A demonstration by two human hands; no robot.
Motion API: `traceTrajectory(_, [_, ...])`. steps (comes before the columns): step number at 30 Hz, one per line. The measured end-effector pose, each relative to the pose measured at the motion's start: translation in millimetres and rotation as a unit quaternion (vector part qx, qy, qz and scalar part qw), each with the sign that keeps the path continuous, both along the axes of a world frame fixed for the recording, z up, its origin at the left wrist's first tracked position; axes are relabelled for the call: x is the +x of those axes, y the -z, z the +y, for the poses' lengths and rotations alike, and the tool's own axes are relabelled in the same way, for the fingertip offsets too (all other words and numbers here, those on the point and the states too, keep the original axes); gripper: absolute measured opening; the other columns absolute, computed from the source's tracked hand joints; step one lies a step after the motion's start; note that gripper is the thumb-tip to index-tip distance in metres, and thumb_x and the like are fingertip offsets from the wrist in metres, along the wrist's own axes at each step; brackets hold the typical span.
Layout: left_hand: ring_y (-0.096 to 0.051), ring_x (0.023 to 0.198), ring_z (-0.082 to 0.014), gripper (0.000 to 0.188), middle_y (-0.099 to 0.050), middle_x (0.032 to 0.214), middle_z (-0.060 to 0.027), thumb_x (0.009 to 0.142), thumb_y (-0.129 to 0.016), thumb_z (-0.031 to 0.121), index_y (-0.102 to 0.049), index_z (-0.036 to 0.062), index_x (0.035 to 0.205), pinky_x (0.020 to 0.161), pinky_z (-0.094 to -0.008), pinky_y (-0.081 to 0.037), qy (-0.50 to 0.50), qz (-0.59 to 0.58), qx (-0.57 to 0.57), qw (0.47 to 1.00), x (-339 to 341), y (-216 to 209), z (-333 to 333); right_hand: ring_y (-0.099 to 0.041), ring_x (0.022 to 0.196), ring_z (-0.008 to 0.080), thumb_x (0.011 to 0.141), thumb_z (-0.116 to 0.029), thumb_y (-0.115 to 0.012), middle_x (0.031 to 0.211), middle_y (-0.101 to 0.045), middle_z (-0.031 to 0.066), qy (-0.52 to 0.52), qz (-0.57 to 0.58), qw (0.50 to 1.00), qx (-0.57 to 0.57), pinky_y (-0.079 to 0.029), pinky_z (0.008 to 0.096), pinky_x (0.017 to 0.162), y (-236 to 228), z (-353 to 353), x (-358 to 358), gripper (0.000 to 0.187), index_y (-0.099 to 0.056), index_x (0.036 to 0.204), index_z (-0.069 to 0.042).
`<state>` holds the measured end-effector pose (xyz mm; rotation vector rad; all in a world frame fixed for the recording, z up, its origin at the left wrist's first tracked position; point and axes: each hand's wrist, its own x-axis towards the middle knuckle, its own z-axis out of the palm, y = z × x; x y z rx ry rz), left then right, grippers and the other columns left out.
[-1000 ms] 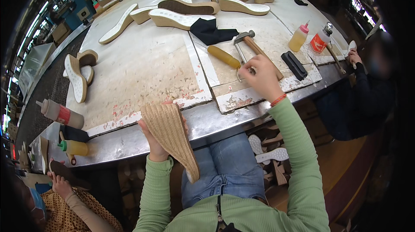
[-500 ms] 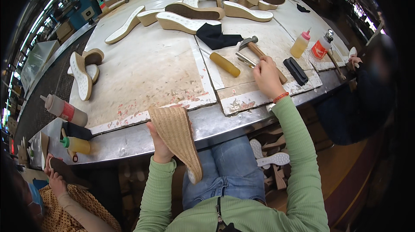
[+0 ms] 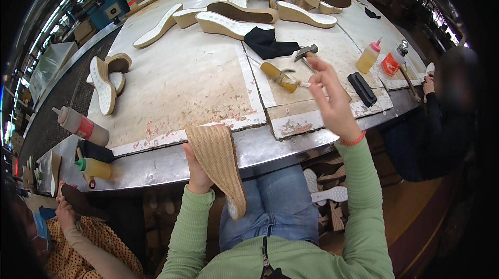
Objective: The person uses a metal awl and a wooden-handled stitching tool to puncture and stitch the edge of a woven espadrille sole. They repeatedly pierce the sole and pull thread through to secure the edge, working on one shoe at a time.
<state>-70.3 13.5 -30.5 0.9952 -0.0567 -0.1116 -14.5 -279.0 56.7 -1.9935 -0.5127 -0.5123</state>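
Note:
My left hand [image 3: 197,174] is closed round an espadrille wedge sole [image 3: 221,162] wrapped in woven rope, held tilted over my lap at the table edge. Above the table, my right hand [image 3: 335,100], slightly blurred, grips a small silver metal tool [image 3: 286,77] with a curved end; its exact kind is unclear. That tool crosses in front of a yellow-handled tool [image 3: 273,72] lying on the table. Behind my right fingers lies a hammer [image 3: 306,52], its handle mostly hidden. A black oblong block [image 3: 362,89] rests just right of my hand.
Several wedge soles [image 3: 234,24] lie at the back, near a black cloth [image 3: 267,43]. Glue bottles stand at right [image 3: 369,56] and a large bottle [image 3: 80,125] leans at left. Co-workers sit at both sides, one with a hand [image 3: 65,214] on a sole.
My right hand has lifted from beside the hammer, taking the silver tool up and swinging it toward the yellow handle. The left hand keeps the wedge sole nearly still. The view shifted slightly.

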Motion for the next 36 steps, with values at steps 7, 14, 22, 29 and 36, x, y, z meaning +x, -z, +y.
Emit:
traceTrajectory(7, [-0.062, 0.071, -0.0217, 0.107, -0.062, 0.089, -0.0142, 0.073, -0.017, 0.092, -0.052, 0.0032, 0.122, 0.060, -0.0349, -0.053, 0.024, -0.009, 0.002, 1.000, 1.0, -0.2, 0.3, -0.041, 0.124, 0.0377, 0.078, -0.006, -0.066, 0.132, -0.045, 0.0210, 0.018, -0.045, 0.972, -0.230, -0.032, 0.0459, 0.102, 47.3, 46.7, -16.2, 0.016, -0.053, 0.087, -0.003])
traceTrajectory(14, [-0.062, 0.073, -0.0231, 0.106, -0.062, 0.090, -0.0143, 0.073, -0.018, 0.091, -0.050, 0.0030, 0.123, 0.061, -0.0350, -0.053, 0.040, -0.036, 0.048, 0.997, 3.2, -2.9, 2.9, -0.042, 0.125, 0.0363, 0.075, -0.011, -0.067, 0.129, -0.049, 0.0214, -0.019, -0.088, 0.934, -0.344, -0.032, 0.0476, 0.104, 40.7, 61.7, 3.7, 0.022, -0.056, 0.092, -0.002])
traceTrajectory(22, [-0.062, 0.074, -0.0233, 0.107, -0.061, 0.091, -0.0148, 0.072, -0.019, 0.092, -0.048, 0.0038, 0.127, 0.061, -0.0347, -0.053, 0.028, -0.027, 0.007, 0.999, 3.5, -0.1, 2.9, -0.050, 0.111, 0.0285, 0.077, -0.008, -0.063, 0.106, -0.057, 0.0122, -0.094, -0.053, 0.918, -0.381, -0.035, 0.0448, 0.101, 35.7, 63.2, 0.6, 0.019, -0.056, 0.094, -0.001])
traceTrajectory(29, [-0.062, 0.077, -0.0240, 0.107, -0.061, 0.092, -0.0156, 0.072, -0.027, 0.091, -0.045, 0.0033, 0.130, 0.062, -0.0352, -0.053, 0.026, -0.040, -0.035, 0.998, -1.0, -3.7, 0.1, -0.057, 0.066, 0.0096, 0.101, -0.019, -0.047, 0.080, -0.059, 0.0060, -0.176, 0.317, 0.909, 0.206, -0.049, 0.0249, 0.060, 11.9, 83.3, -68.2, 0.023, -0.053, 0.089, 0.000])
traceTrajectory(36, [-0.060, 0.077, -0.0225, 0.114, -0.060, 0.094, -0.0178, 0.068, -0.030, 0.094, -0.042, 0.0027, 0.135, 0.064, -0.0342, -0.052, -0.022, -0.026, 0.007, 0.999, -9.6, -14.4, -2.4, -0.067, 0.075, 0.0200, 0.101, -0.022, -0.046, 0.086, -0.065, 0.0139, -0.301, 0.496, 0.718, 0.383, -0.055, 0.0300, 0.067, 5.8, 126.3, -103.7, 0.029, -0.055, 0.090, 0.003])
